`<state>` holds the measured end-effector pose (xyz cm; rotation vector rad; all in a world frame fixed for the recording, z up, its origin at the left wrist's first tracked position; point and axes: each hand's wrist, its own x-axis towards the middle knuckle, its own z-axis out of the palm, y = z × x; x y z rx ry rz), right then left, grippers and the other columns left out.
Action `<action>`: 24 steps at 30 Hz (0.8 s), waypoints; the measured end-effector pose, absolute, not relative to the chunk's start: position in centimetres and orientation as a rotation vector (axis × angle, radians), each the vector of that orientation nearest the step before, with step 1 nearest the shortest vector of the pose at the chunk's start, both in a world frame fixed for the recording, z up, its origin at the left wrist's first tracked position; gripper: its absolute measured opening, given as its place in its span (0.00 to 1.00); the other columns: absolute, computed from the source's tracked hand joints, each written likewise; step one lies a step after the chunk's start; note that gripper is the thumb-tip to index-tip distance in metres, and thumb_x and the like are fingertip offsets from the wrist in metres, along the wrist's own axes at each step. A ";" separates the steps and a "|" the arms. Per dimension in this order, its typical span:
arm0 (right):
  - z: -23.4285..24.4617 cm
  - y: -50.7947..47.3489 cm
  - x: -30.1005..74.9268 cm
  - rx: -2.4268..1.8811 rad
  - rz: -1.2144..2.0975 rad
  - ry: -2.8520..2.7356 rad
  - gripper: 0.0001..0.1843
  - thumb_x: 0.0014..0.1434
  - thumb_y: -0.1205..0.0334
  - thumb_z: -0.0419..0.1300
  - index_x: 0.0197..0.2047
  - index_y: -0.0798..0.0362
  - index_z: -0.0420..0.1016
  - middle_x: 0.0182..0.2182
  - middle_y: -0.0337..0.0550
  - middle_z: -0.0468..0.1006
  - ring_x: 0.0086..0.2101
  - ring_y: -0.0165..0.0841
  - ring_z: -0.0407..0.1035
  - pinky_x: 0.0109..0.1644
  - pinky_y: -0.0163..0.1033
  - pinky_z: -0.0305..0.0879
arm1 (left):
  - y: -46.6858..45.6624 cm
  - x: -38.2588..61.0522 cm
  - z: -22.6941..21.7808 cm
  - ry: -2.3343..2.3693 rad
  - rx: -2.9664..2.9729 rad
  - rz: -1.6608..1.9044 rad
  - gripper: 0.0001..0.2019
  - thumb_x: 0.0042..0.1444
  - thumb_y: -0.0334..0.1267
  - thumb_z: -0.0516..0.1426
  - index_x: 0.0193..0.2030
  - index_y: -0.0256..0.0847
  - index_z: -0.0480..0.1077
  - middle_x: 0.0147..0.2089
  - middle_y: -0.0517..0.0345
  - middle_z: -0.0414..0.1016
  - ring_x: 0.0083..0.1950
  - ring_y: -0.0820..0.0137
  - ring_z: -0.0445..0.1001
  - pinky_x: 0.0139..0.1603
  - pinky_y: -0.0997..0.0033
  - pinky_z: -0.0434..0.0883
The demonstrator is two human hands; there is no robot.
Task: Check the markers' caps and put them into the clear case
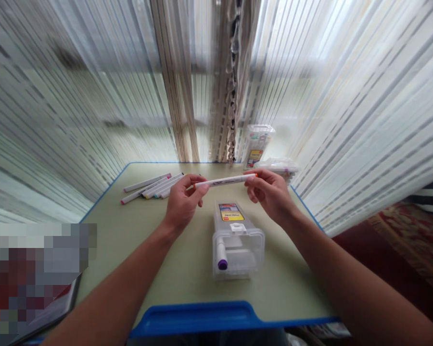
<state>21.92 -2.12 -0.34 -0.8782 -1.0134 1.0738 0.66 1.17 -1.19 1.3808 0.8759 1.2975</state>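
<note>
A white marker (225, 181) with orange ends is held level above the table between both hands. My left hand (184, 197) pinches its left end, and my right hand (270, 192) grips its right end. Below it, a clear plastic marker case (238, 259) lies on its side, its open mouth facing me. Inside the case, along its left wall, rests one marker with a purple cap (222, 264). Beyond my left hand, several white markers (144, 187) with pink, yellow and teal ends lie in a loose pile, partly hidden by that hand.
At the back right stand an upright clear case (258, 146) and another clear case lying flat (279, 166). The pale green table (130, 250) has a blue rim and a blue tray (198, 315) at the front. String curtains (94, 96) hang behind.
</note>
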 end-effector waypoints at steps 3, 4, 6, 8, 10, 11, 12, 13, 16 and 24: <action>-0.9 -1.6 22.2 -0.920 1.203 -0.933 0.09 0.47 0.63 0.70 0.33 0.56 0.78 0.22 0.37 0.74 0.16 0.22 0.61 0.17 0.30 0.54 | 0.4 0.8 -0.7 0.816 1.412 1.323 0.12 0.48 0.38 0.68 0.37 0.37 0.73 0.28 0.63 0.71 0.23 0.78 0.66 0.21 0.78 0.64; -1.1 -1.5 22.2 -0.935 1.240 -0.921 0.09 0.47 0.63 0.70 0.33 0.57 0.78 0.22 0.37 0.74 0.16 0.22 0.61 0.17 0.30 0.54 | 0.2 0.8 -0.5 0.795 1.423 1.327 0.13 0.47 0.38 0.68 0.37 0.37 0.74 0.28 0.63 0.71 0.23 0.79 0.66 0.21 0.78 0.64; -1.4 -1.4 22.2 -0.960 1.290 -0.912 0.09 0.46 0.64 0.69 0.32 0.57 0.78 0.21 0.37 0.74 0.16 0.23 0.61 0.17 0.30 0.55 | -0.2 0.9 -0.2 0.763 1.445 1.333 0.13 0.47 0.39 0.69 0.37 0.37 0.75 0.27 0.63 0.71 0.23 0.79 0.66 0.22 0.79 0.63; -1.5 -1.4 22.1 -0.973 1.310 -0.904 0.10 0.45 0.64 0.69 0.32 0.57 0.78 0.21 0.37 0.74 0.16 0.23 0.62 0.17 0.30 0.55 | -0.4 0.8 -0.1 0.746 1.460 1.338 0.13 0.47 0.40 0.69 0.36 0.37 0.75 0.26 0.64 0.70 0.23 0.79 0.65 0.22 0.79 0.63; -1.6 -1.4 22.0 -0.981 1.314 -0.895 0.10 0.44 0.63 0.69 0.32 0.57 0.78 0.21 0.37 0.73 0.16 0.24 0.62 0.17 0.30 0.55 | -0.4 0.8 -0.1 0.736 1.467 1.338 0.12 0.47 0.40 0.69 0.36 0.37 0.76 0.25 0.64 0.69 0.23 0.79 0.64 0.22 0.79 0.62; -1.6 -1.4 22.0 -0.984 1.313 -0.891 0.10 0.44 0.63 0.69 0.32 0.57 0.78 0.21 0.37 0.73 0.16 0.24 0.62 0.17 0.30 0.55 | -0.4 0.8 -0.1 0.735 1.469 1.337 0.12 0.47 0.39 0.69 0.36 0.37 0.76 0.25 0.64 0.69 0.23 0.79 0.64 0.22 0.79 0.62; -1.6 -1.4 22.0 -0.986 1.313 -0.891 0.10 0.44 0.63 0.69 0.32 0.56 0.78 0.21 0.37 0.73 0.16 0.24 0.62 0.17 0.30 0.55 | -0.4 0.7 -0.1 0.737 1.470 1.335 0.12 0.47 0.40 0.69 0.37 0.37 0.76 0.25 0.64 0.69 0.22 0.79 0.64 0.22 0.79 0.62; -1.6 -1.4 22.0 -0.987 1.312 -0.894 0.10 0.44 0.63 0.69 0.32 0.56 0.78 0.21 0.37 0.73 0.16 0.24 0.62 0.17 0.30 0.55 | -0.3 0.7 -0.1 0.741 1.469 1.334 0.13 0.47 0.40 0.69 0.37 0.37 0.76 0.24 0.64 0.69 0.22 0.79 0.64 0.22 0.79 0.62; -1.5 -1.5 22.0 -0.985 1.301 -0.902 0.10 0.45 0.63 0.69 0.32 0.56 0.78 0.21 0.37 0.74 0.16 0.23 0.61 0.17 0.30 0.55 | -0.2 0.7 -0.1 0.753 1.457 1.338 0.13 0.47 0.41 0.69 0.36 0.37 0.76 0.25 0.64 0.70 0.22 0.79 0.64 0.22 0.78 0.62; -0.9 -1.7 21.7 -0.933 1.183 -0.935 0.12 0.44 0.61 0.73 0.31 0.55 0.77 0.19 0.34 0.71 0.15 0.22 0.59 0.16 0.30 0.53 | 1.3 0.4 -1.1 0.866 1.432 1.331 0.12 0.50 0.42 0.67 0.37 0.36 0.76 0.27 0.62 0.71 0.22 0.78 0.64 0.20 0.78 0.62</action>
